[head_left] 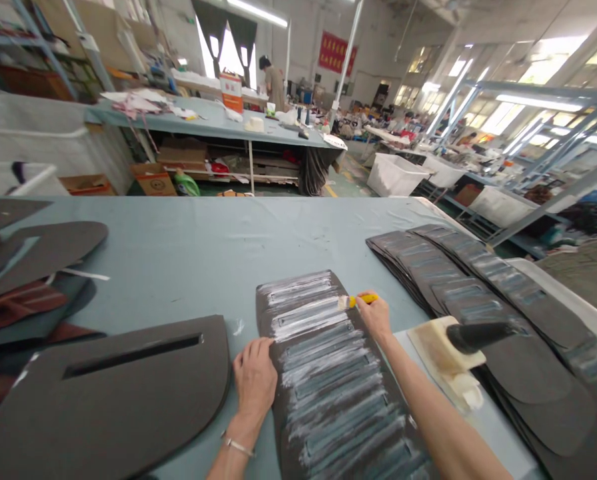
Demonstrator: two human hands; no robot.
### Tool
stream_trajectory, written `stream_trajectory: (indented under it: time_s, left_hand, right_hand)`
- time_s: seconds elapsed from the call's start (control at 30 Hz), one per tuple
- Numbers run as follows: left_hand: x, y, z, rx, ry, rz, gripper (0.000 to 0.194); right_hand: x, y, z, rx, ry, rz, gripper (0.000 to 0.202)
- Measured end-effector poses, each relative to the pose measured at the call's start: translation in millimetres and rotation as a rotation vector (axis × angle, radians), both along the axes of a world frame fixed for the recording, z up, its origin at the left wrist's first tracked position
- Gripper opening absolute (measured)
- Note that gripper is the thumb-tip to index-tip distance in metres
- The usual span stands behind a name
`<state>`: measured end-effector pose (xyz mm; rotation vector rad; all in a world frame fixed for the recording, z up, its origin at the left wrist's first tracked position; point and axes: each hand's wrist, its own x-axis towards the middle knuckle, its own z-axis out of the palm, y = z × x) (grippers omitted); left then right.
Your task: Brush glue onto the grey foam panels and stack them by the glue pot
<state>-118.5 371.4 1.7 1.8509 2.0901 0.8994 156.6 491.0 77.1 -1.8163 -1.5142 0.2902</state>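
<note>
Slim, silver-toned bracelet [238, 445], with a small raised detail at one end, noted on left wrist [244, 427]; left hand [255, 375] beyond the bracelet, right hand [376, 319] and right forearm [436, 403] to its right, all bare.

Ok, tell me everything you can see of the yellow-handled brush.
The brush has a yellow handle, partly hidden by the right hand gripping it, and whitish bristles. It points leftward in the picture, bristles apparently touching the white-streaked dark panel near its far end. The handle's material is unclear.
</note>
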Motion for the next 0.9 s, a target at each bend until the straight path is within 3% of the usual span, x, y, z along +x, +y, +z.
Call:
stream_trajectory:
  time_s: [0.07, 0.17, 0.27, 0.37, 0.53, 0.63, 0.7, 0.9]
  left_hand:
    - [-2, -1, 0.2, -0.006, -0.093, 0.022, 0.034]
    - [-4, -9, 0.9, 0.015, -0.152, 0.024, 0.033]
    - [0, -20, 1.3, 0.014, -0.069, -0.029, 0.036]
    - [4, -28, 0.3, -0.007, 0.039, -0.065, 0.039]
    - [8, -29, -2.2, -0.013, 0.158, -0.066, 0.04]
    - [8, -28, -4.5, -0.001, 0.188, -0.064, 0.04]
    - [9, -28, -6.7, 0.008, 0.193, -0.063, 0.039]
    - [12, -26, -6.6, 0.024, 0.191, -0.036, 0.035]
  right_hand:
    - [-8, -7, 3.2, 0.015, -0.001, 0.028, 0.026]
    - [-49, -27, 2.6, 0.017, 0.089, 0.15, 0.026]
    - [-93, -48, -3.0, -0.044, 0.211, 0.328, 0.025]
    - [-117, -57, -8.7, -0.135, 0.234, 0.489, 0.022]
    - [-126, -59, -5.2, -0.027, 0.014, 0.315, 0.015]
    - [-115, -61, -3.4, -0.015, -0.031, 0.45, 0.016]
    - [-90, -56, -3.7, -0.062, -0.04, 0.452, 0.017]
    - [8, -23, 7.4, -0.008, -0.154, 0.021, 0.022]
